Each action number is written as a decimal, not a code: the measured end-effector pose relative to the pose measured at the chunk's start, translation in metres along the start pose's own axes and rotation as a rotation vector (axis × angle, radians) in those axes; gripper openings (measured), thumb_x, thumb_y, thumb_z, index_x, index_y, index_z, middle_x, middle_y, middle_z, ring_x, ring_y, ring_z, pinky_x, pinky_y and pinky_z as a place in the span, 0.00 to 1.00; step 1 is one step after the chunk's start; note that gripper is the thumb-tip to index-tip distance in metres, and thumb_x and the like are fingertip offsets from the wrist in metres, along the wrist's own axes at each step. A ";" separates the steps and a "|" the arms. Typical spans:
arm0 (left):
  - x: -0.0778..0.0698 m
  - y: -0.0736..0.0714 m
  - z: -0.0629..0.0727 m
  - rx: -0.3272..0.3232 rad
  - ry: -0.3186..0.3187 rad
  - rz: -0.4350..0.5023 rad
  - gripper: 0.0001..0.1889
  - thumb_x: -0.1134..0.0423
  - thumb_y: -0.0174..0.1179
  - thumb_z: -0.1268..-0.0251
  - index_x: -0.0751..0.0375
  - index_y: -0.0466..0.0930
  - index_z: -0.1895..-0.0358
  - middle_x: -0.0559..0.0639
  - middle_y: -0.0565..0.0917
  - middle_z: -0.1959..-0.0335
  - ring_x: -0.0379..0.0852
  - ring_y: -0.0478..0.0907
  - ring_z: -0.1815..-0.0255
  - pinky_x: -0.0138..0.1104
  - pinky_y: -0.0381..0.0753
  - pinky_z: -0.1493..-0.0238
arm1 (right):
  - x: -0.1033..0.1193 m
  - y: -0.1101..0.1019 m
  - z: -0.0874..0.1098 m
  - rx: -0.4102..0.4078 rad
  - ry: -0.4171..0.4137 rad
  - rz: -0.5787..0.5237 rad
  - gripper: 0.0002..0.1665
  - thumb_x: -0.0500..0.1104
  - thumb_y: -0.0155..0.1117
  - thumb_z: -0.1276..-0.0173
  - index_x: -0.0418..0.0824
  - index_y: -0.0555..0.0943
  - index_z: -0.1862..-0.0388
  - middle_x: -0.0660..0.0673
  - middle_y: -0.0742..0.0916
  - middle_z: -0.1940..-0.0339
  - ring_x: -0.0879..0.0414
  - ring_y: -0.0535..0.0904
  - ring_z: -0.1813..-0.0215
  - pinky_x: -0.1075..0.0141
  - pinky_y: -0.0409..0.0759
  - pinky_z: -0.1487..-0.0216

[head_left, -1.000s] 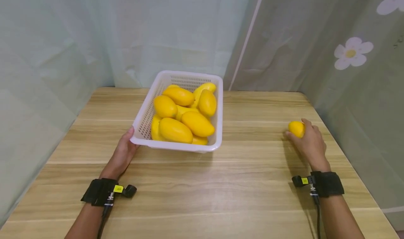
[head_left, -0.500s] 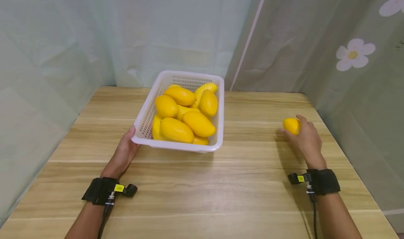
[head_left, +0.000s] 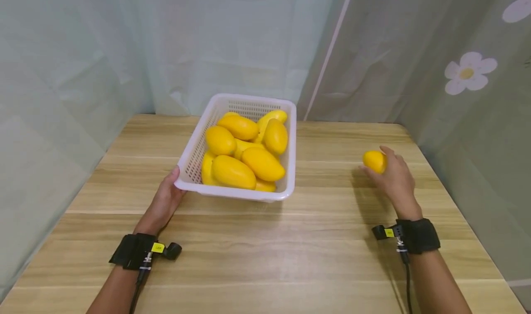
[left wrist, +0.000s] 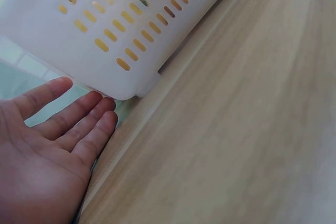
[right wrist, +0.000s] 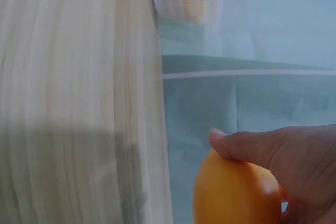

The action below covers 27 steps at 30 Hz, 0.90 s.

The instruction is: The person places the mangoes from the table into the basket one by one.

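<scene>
A white plastic basket stands left of the table's middle, heaped with several yellow mangoes. At its near left corner is my left hand, thumb at the rim. The left wrist view shows this hand's fingers nearly straight, their tips right at the basket's corner. Over on the right, my right hand grips a single mango between thumb and fingers, with a shadow on the wood below it. In the right wrist view the thumb lies along the top of this mango; its far side is hidden.
The wooden table ends at a pale green curtain behind, with more curtain on both sides. Each wrist wears a black strap with a small camera and a cable running back toward the person.
My right hand has carried the mango leftward and slightly away from the person, toward the basket. My left hand stays at the basket's corner; the head view has shifted slightly.
</scene>
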<state>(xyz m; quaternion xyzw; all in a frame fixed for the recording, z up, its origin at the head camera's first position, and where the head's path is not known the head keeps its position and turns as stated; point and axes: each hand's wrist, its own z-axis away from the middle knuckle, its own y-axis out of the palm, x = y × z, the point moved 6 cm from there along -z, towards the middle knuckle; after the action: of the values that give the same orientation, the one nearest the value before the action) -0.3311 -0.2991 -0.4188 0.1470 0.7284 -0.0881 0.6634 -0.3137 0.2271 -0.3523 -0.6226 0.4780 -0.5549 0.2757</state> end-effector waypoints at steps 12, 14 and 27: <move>0.004 -0.001 -0.002 0.002 0.002 -0.003 0.26 0.46 0.28 0.28 0.41 0.47 0.29 0.44 0.47 0.30 0.48 0.49 0.34 0.38 0.49 0.38 | 0.017 0.002 -0.003 -0.019 -0.048 -0.035 0.48 0.60 0.65 0.46 0.37 0.60 0.33 0.31 0.72 0.51 0.40 0.68 0.57 0.48 0.67 0.65; 0.005 -0.002 -0.002 -0.001 -0.001 -0.009 0.26 0.45 0.28 0.28 0.40 0.47 0.29 0.44 0.47 0.30 0.47 0.49 0.34 0.38 0.49 0.38 | 0.020 0.002 -0.004 -0.018 -0.050 -0.040 0.48 0.60 0.65 0.46 0.37 0.60 0.33 0.31 0.72 0.50 0.40 0.68 0.57 0.47 0.67 0.65; 0.005 -0.001 -0.004 0.007 0.016 0.001 0.26 0.46 0.28 0.28 0.42 0.48 0.29 0.45 0.48 0.30 0.50 0.50 0.34 0.43 0.47 0.37 | 0.044 0.005 -0.011 -0.030 -0.078 -0.057 0.45 0.57 0.66 0.46 0.38 0.61 0.35 0.33 0.72 0.50 0.41 0.68 0.56 0.48 0.67 0.64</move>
<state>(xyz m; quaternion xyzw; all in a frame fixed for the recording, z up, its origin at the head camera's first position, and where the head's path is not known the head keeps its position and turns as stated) -0.3353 -0.2985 -0.4229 0.1503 0.7333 -0.0894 0.6570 -0.3284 0.1872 -0.3348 -0.6610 0.4572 -0.5307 0.2690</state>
